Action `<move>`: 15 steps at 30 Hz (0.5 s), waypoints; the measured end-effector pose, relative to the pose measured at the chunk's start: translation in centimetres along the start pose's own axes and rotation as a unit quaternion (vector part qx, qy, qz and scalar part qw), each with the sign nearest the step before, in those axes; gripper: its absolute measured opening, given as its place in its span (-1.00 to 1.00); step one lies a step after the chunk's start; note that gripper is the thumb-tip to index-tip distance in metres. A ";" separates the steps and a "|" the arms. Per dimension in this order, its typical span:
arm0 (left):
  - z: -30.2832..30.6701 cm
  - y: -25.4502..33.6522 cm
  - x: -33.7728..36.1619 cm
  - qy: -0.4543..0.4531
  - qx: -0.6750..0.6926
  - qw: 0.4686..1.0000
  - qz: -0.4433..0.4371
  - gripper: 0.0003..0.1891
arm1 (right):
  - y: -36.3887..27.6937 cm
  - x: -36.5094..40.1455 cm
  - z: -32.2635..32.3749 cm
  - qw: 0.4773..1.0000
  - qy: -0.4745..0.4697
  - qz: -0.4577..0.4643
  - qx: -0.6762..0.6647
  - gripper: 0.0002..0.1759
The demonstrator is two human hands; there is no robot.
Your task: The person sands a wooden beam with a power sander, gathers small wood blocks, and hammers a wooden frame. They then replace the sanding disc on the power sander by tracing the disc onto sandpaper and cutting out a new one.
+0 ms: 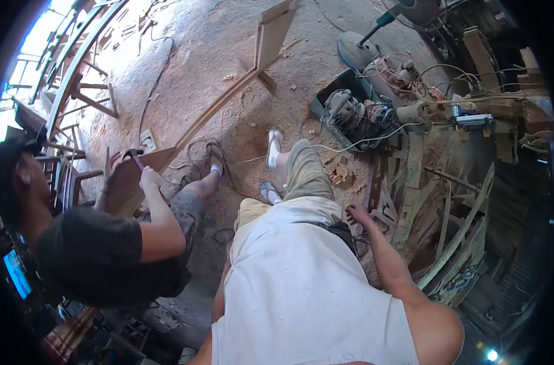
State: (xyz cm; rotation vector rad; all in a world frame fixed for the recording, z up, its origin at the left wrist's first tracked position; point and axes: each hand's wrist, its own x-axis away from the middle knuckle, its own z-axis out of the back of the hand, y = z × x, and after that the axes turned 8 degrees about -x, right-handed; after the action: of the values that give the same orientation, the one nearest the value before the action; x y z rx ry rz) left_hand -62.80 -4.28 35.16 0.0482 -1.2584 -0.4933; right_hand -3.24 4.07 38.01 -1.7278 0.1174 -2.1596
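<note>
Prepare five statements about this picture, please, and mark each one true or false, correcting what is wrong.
1. The other person's hand holds a hammer. True.
2. The camera wearer's right hand grips this hammer. False: it is beside the wearer's own trousers.
3. Small wood pieces lie on the floor. True.
4. The wearer's shirt is black. False: it is white.
5. The wearer's left hand shows clearly. False: it is hidden.

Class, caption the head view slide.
Person in dark shirt holds a purple-handled hammer; wearer's bare right hand hangs beside a white sleeveless top.
</note>
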 end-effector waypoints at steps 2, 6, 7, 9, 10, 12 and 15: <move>0.9 3.3 -1.9 0.002 -0.007 1.000 -0.007 -0.60 | -3.1 -1.6 0.7 1.000 0.006 0.010 0.010 -0.63; 2.0 10.5 -6.7 0.012 -0.058 0.998 -0.036 -0.60 | -9.7 -6.6 2.4 1.000 0.011 -0.002 -0.010 -0.69; 2.0 12.3 -8.6 0.018 -0.085 0.995 -0.055 -0.60 | -11.4 -7.8 2.9 1.000 0.018 -0.008 -0.021 -0.70; 2.2 16.3 -12.2 0.049 -0.160 0.978 -0.125 -0.59 | -14.6 -9.4 3.9 0.996 0.031 -0.010 -0.078 -0.68; 2.4 18.2 -13.9 0.076 -0.200 0.962 -0.171 -0.59 | -16.6 -10.2 4.8 0.995 0.034 -0.010 -0.096 -0.67; 2.9 27.2 -12.8 0.128 -0.154 0.963 -0.181 -0.54 | -20.1 -10.7 6.7 0.993 0.026 -0.013 -0.110 -0.64; 4.7 43.5 -12.7 0.144 -0.108 0.972 -0.151 -0.57 | -24.3 -12.7 8.8 0.984 0.018 -0.036 -0.173 -0.65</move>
State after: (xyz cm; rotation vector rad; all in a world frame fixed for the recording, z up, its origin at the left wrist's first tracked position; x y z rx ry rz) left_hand -55.53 40.56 38.29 0.1240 -0.9091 -0.8541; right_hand 1.73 32.29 35.52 -1.9010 0.4725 -2.3308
